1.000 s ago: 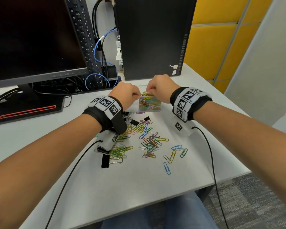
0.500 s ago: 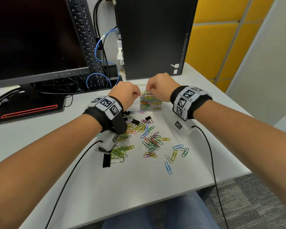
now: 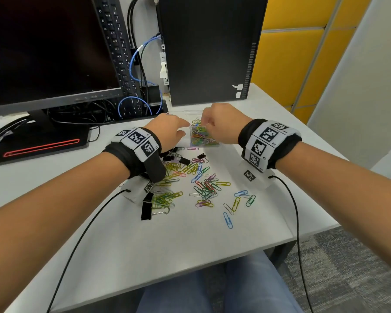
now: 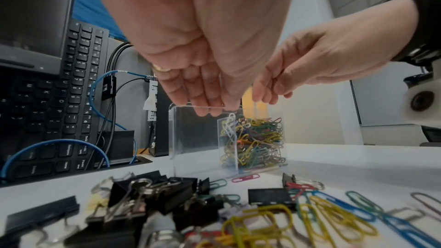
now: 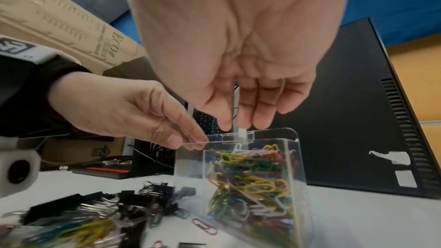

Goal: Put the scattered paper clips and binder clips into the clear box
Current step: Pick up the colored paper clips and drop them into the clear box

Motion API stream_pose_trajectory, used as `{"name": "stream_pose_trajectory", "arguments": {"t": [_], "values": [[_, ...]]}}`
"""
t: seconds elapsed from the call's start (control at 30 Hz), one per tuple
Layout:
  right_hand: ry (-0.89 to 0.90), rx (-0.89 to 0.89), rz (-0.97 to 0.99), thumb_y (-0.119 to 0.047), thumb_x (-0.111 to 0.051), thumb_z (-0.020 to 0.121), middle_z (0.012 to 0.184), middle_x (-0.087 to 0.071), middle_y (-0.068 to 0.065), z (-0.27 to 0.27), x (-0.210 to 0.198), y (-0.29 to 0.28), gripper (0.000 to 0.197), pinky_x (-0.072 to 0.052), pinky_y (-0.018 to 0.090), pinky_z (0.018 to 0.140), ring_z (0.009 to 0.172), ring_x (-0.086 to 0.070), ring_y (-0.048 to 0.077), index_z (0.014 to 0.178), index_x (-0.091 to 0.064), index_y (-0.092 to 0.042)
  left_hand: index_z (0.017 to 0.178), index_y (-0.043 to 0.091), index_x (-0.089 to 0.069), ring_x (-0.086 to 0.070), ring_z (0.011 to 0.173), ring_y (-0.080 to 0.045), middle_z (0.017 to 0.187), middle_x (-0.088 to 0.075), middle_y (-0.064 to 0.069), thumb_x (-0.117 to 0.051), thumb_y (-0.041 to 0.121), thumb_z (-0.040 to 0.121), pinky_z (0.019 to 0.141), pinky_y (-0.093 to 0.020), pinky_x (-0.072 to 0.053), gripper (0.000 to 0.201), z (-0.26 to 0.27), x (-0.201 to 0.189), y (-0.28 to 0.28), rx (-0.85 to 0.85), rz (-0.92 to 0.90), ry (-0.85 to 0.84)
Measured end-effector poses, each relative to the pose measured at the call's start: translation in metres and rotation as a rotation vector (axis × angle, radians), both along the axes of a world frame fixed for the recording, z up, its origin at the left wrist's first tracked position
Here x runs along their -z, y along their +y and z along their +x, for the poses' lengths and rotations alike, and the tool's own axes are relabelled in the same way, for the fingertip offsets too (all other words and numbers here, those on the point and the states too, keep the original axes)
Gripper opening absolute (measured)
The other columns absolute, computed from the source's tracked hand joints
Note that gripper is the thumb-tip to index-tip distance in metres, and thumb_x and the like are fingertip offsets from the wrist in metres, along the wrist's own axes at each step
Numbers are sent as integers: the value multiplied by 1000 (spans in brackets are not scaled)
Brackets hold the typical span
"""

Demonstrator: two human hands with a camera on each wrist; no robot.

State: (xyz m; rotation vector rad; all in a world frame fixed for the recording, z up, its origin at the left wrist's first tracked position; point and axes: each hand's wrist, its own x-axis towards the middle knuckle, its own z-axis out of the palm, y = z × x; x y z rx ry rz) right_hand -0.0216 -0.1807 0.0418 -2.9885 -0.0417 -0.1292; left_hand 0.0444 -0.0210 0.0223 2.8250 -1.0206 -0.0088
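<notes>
The clear box [image 3: 204, 137], packed with coloured paper clips, stands at the back of the white table; it also shows in the wrist views [image 4: 253, 142] [image 5: 253, 182]. Its clear lid [image 5: 274, 135] stands upright behind it. My left hand [image 3: 171, 129] pinches the lid's edge [image 4: 205, 107] between thumb and fingers. My right hand [image 3: 219, 125] hangs over the box mouth, its fingers [image 5: 262, 112] pointing down with nothing seen between them. Loose paper clips [image 3: 207, 186] and black binder clips [image 3: 184, 160] lie scattered in front of the box.
A monitor [image 3: 43, 48], an upright keyboard [image 3: 120, 53], cables [image 3: 142, 71] and a black PC tower [image 3: 208, 48] close off the back. A large binder clip [image 3: 147, 206] lies under my left wrist. The table's front edge [image 3: 190, 274] is near my lap.
My left hand has uncurled from a fist and stretched its fingers to the lid's edge. My right hand stays over the box, barely moved.
</notes>
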Motion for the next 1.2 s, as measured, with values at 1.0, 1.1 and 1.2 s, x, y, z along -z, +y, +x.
{"name": "stream_pose_trajectory", "arguments": {"t": [1.0, 1.1, 1.2], "values": [[469, -36, -64, -18, -76, 74, 115, -61, 5, -69, 32, 14, 55, -47, 27, 69, 90, -54, 19, 123, -52, -13, 106, 15, -59, -48, 83, -15, 96, -59, -3, -60, 28, 88, 74, -26, -41, 22, -87, 25, -4, 308, 272, 212], [446, -74, -103, -13, -69, 77, 120, -59, 4, -62, 31, 19, 54, -46, 26, 74, 93, -51, 18, 128, -51, -15, 96, 14, -58, -47, 78, -17, 83, -52, 2, -56, 18, 87, 69, -25, -37, 10, -86, 27, -3, 312, 255, 209], [455, -131, -76, -25, -68, 82, 110, -63, 2, -60, 31, 24, 47, -48, 27, 79, 91, -57, 19, 126, -54, -17, 86, 17, -55, -47, 74, -18, 72, -49, 6, -57, 14, 83, 67, -24, -38, 4, -82, 25, 0, 323, 248, 182]]}}
